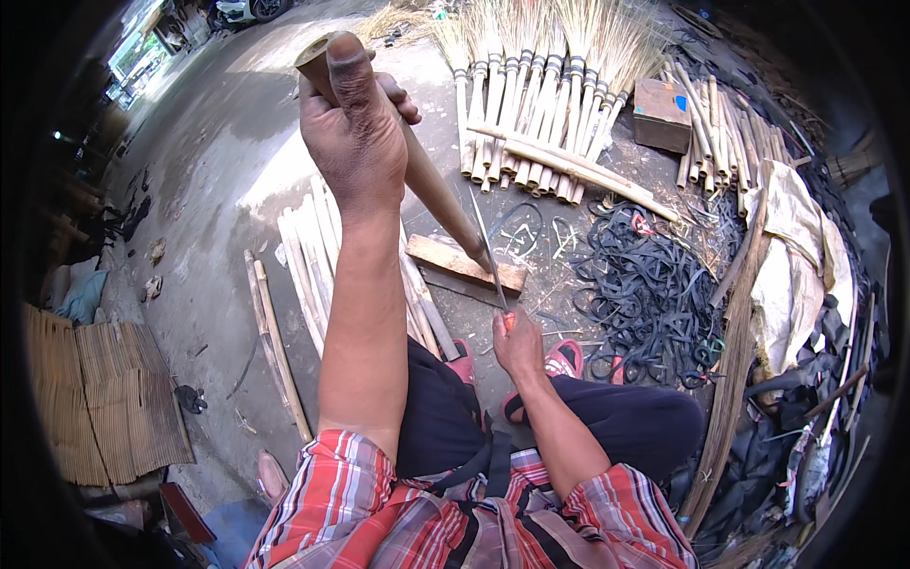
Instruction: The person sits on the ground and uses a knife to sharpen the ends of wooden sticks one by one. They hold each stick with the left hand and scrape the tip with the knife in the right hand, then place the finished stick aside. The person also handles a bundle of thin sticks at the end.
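My left hand point(355, 133) is raised and wrapped round the upper part of a bamboo pole point(438, 194), its thumb lying along the pole near the open top end. The pole slants down to the right, and its lower end meets a wooden block point(464, 264) on the floor. Low in front of me, my right hand point(519, 343) is closed on the orange handle of a long, thin knife point(492, 251). The blade points up and away, crossing close by the pole's lower end; whether it touches the pole I cannot tell.
Finished brooms point(540, 104) lie in a row ahead, with loose bamboo poles point(578, 171) across them. A cardboard box point(662, 116) and more cut bamboo point(720, 133) are at the far right. Black rubber strips point(645, 289) are heaped at right. Bamboo lengths point(303, 266) lie left.
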`<state>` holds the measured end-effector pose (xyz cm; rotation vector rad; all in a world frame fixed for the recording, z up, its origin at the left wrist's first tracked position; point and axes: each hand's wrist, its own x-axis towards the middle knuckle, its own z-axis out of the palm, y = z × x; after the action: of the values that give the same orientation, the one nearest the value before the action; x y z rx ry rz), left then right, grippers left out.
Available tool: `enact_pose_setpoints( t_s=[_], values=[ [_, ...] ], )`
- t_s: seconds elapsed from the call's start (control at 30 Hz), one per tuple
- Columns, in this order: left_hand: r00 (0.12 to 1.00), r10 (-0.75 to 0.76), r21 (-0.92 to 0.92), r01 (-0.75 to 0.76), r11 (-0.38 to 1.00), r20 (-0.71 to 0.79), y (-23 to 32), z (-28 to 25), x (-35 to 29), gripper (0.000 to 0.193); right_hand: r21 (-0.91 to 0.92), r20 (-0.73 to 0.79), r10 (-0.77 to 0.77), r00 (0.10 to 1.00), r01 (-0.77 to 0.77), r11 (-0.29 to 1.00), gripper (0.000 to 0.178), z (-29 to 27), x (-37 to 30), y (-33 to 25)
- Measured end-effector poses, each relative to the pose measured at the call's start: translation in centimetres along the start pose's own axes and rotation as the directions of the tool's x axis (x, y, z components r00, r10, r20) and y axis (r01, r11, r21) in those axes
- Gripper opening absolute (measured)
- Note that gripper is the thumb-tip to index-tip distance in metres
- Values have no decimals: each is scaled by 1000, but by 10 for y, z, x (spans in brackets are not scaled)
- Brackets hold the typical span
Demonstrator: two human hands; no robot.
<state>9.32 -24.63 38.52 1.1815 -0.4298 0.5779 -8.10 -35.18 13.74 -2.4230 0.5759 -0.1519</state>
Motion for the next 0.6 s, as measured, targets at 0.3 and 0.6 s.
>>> enact_pose_setpoints(
  t_s=[0.3,0.6],
  values=[
    [999,20,-24,-19,1000,50,-6,-7,5,71,624,-344,-89,935,298,722,30,-46,-7,-18],
    [999,-38,-21,39,999,32,-2,-5,6,72,429,143,142,980,-190,883,32,-8,-3,-12]
  ],
)
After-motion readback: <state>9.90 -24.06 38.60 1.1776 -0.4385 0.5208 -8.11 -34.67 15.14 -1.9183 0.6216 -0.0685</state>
